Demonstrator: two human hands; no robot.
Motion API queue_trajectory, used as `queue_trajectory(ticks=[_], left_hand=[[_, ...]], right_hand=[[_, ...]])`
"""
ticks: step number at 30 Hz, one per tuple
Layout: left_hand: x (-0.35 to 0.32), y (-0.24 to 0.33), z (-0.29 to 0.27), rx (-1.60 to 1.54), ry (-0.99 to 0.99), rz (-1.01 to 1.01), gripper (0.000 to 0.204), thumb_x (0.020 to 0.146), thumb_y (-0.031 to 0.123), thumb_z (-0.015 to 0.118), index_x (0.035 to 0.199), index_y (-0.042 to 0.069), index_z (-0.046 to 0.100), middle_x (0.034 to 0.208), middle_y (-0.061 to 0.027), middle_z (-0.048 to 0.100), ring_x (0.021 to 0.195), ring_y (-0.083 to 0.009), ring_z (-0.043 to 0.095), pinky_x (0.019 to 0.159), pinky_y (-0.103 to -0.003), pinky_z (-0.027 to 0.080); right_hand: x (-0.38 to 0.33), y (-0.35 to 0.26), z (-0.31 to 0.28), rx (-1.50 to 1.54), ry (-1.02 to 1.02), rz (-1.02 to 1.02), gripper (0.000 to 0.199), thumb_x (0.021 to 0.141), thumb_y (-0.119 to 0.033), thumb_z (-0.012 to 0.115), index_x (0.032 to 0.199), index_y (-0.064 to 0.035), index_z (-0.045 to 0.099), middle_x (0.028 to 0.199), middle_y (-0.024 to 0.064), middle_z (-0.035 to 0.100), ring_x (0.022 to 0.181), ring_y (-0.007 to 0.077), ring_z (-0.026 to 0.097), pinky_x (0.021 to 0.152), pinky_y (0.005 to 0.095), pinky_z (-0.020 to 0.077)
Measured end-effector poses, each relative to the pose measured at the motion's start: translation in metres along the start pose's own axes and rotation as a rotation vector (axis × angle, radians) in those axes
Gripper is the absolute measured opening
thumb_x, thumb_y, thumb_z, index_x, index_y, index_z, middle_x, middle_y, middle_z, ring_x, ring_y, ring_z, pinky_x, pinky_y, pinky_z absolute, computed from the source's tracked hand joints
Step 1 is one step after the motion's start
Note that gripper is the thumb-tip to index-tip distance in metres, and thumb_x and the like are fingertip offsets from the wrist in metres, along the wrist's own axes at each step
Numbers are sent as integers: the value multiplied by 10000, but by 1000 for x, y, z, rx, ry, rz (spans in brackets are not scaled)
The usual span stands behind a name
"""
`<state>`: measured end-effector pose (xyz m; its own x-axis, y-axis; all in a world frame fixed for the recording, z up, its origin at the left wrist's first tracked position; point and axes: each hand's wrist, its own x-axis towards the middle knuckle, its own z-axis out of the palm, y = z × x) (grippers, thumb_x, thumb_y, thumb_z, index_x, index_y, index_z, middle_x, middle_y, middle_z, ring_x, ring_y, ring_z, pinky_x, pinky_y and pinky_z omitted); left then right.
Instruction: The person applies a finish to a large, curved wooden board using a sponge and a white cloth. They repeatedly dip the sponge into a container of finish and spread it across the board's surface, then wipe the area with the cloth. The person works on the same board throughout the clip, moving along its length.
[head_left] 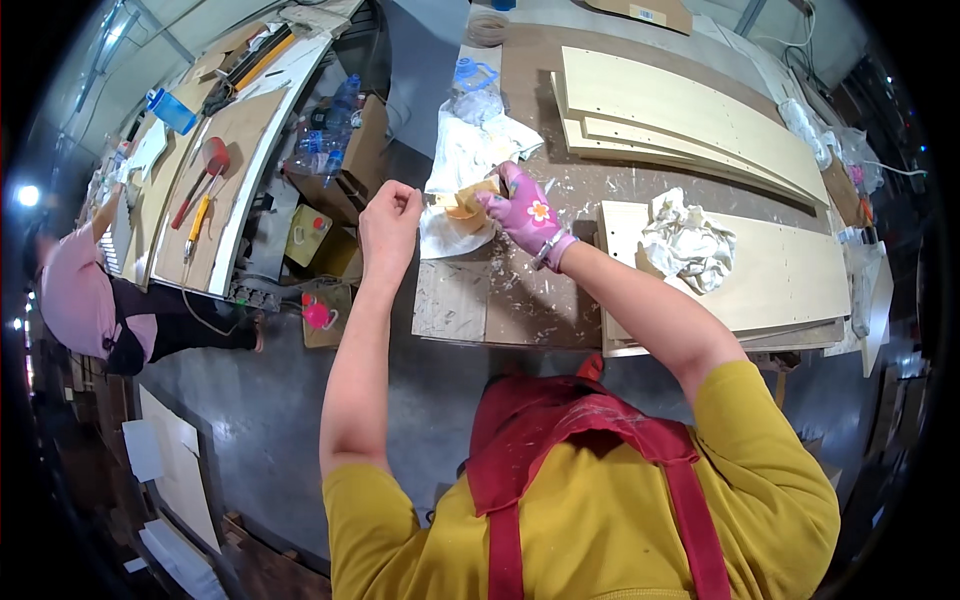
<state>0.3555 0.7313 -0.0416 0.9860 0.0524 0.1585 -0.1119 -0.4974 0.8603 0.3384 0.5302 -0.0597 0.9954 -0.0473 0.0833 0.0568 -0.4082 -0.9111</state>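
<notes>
My right hand [528,212], in a purple glove with a flower on it, is closed on a tan folded piece [478,194] whose exact kind I cannot make out. Under that piece lie a small tan container [466,219] and a white sheet [452,240] at the table's left edge. Bare and raised just left of them, my left hand [391,218] has its fingers pinched together; anything between the fingertips is too small to see. A white cloth [468,148] spreads just beyond both hands.
Pale drilled boards [690,110] are stacked at the far right, with more boards [790,265] nearer, under a crumpled white cloth [690,242]. White flecks dot the brown tabletop [540,290]. Leftward, a person in pink [80,280] stands by another bench [235,150] holding tools.
</notes>
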Motion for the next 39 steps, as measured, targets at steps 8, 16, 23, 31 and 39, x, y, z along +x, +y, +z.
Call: queue_trajectory(ticks=[8,16,23,31,39], left_hand=[[-12,29,-4,189,-58,123,124,864,127,613,844,12,570,732,-143,627,688,-309,623,643,-373,483],[-13,32,-4,277,-40,244,112,865,120,608,836,31,546,743,-124,611,683,-303,601,609,-391,454],[-11,36,2,176,-65,266,116,854,118,613,833,29,541,753,-122,609,686,-313,596,610,-391,455],[-11,31,3,281,14,254,108,843,106,623,836,25,552,762,-143,621,715,-329,620,628,-390,474],[0,5,5,-31,27,-18,128,876,91,623,810,-3,566,628,0,579,578,-50,547,554,-206,420]], right_hand=[[23,20,-4,386,-68,247,274,894,-227,646,1056,-29,546,863,62,645,682,163,614,588,310,498],[12,13,-28,858,-243,471,261,925,-228,622,1126,-78,551,936,41,646,756,143,612,643,290,506],[11,12,-2,405,-97,152,280,911,-218,616,1075,-6,536,911,69,625,776,147,580,695,286,477],[26,23,6,359,28,172,299,897,-192,629,1081,19,526,903,119,629,812,177,571,739,327,478],[6,35,4,150,29,5,371,889,-270,662,1068,16,509,876,148,605,804,199,566,721,349,470]])
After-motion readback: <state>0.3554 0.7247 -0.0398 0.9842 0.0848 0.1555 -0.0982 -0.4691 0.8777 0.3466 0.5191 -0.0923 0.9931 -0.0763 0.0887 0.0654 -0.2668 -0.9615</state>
